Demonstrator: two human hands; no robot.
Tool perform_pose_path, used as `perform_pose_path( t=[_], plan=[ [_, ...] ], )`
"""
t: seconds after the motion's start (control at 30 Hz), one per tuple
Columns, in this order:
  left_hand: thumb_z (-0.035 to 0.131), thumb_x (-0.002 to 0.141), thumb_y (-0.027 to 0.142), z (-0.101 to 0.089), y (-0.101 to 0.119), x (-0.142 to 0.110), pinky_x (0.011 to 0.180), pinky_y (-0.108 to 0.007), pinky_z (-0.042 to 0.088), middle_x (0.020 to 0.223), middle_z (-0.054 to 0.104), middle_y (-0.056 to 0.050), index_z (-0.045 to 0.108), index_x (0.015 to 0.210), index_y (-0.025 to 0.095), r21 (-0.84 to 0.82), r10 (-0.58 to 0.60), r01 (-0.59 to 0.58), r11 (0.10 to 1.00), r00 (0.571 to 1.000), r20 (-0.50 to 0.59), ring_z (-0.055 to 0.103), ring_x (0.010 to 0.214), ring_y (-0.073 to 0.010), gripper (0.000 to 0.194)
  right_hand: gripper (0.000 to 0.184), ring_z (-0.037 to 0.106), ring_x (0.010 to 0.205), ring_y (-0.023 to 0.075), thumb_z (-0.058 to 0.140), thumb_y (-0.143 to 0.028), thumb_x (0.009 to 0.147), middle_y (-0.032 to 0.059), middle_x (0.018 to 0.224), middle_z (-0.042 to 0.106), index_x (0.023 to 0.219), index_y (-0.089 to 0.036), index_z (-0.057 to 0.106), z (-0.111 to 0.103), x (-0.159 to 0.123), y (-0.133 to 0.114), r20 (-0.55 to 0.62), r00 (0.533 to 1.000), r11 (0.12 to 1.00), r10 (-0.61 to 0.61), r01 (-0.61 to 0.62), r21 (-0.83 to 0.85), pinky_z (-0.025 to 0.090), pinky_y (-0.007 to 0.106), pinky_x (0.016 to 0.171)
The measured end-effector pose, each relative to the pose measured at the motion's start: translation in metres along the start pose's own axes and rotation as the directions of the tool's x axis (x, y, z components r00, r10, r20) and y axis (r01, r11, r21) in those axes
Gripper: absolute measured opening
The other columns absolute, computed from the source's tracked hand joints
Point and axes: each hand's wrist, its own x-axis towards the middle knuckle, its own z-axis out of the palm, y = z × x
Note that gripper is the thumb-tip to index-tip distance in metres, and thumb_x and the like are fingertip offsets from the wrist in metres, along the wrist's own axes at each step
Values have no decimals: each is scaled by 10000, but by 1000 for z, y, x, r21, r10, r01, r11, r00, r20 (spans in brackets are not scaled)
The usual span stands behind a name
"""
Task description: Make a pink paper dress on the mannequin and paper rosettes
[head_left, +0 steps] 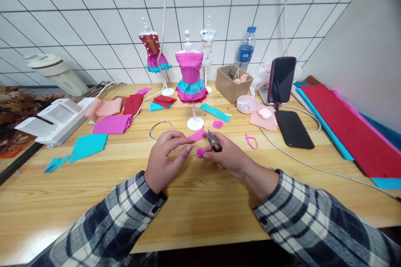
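Observation:
My right hand [230, 154] holds a pair of thread snips [214, 141], with the blades pointing up and left. Pinched at its fingertips is a small pleated magenta rosette [200, 152]. Just left of the rosette is my left hand [167, 158], thumb and fingers apart, nothing visible between them. A magenta strip [197, 134] lies behind both hands, partly covered by the left fingers. A flat pleated magenta circle [217, 124] rests beyond the snips. Behind the strip stands a mini dress form [189, 69] in a magenta top and ruffled blue, magenta and red skirt.
Two more dress forms [153, 46] stand near the tiled wall. A cardboard box [233, 85], a pink bowl [248, 104] and two phones [296, 129] are at the right, beside long red sheets [354, 129]. Folded coloured pieces [112, 124] and a white power strip [59, 121] lie left.

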Motion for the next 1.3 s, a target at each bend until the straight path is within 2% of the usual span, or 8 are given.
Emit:
perform_pose_path(
  t=[0.13,0.23,0.47,0.63,0.73,0.93,1.13,1.3],
  plan=[
    [685,793,383,8,0,1,713,-301,535,839,701,-69,743,826,168,-237,-261,305,923,945,199,654,773,-179,225,646,517,570,94,800,-302,647,4,836,661,1199,-237,471,1,3,0,-139,988,996,-70,77,41,271,180,423],
    [727,747,396,15,0,1,717,-304,552,877,720,-71,742,835,176,-307,-337,398,864,912,234,666,792,-183,238,622,519,579,96,807,-320,634,3,821,663,1156,-223,484,5,3,2,-160,982,992,-104,113,48,306,192,460],
    [743,737,364,18,1,1,784,-328,549,861,721,-64,747,801,179,-398,-382,420,816,907,176,665,820,-185,196,496,537,616,115,777,-356,652,-9,812,644,1048,-217,513,9,5,11,-144,978,988,-152,150,-26,373,223,520],
    [747,731,363,16,3,1,803,-330,544,883,745,-65,707,873,158,-499,-475,561,661,827,301,682,817,-185,252,354,490,631,115,718,-362,694,-32,748,539,973,-194,579,4,3,4,-202,946,957,-255,218,-192,392,244,576],
    [756,720,363,15,4,1,780,-316,542,861,750,-67,687,832,151,-526,-464,616,586,788,405,688,798,-187,250,293,445,596,108,700,-367,713,-50,663,456,929,-186,620,1,1,-1,-169,933,912,-318,252,-323,372,243,568],
    [763,700,369,14,7,1,724,-298,540,797,747,-47,686,791,158,-486,-451,655,579,754,478,686,741,-183,242,180,475,639,118,678,-354,744,-13,699,556,778,-178,655,3,0,0,-81,906,818,-415,333,-469,372,246,590],
    [753,718,371,15,4,0,769,-306,537,841,750,-55,690,821,158,-514,-457,647,564,762,458,691,792,-189,245,162,428,567,106,621,-341,768,-48,600,488,760,-181,593,4,2,0,-94,951,887,-295,236,-397,328,234,539],
    [766,721,347,18,2,-2,842,-323,526,953,754,-59,693,972,171,-612,-456,654,444,753,475,693,877,-192,315,234,398,551,101,629,-417,772,-51,604,467,772,-189,580,4,5,5,-98,956,921,-277,236,-311,326,234,536]
  ],
)
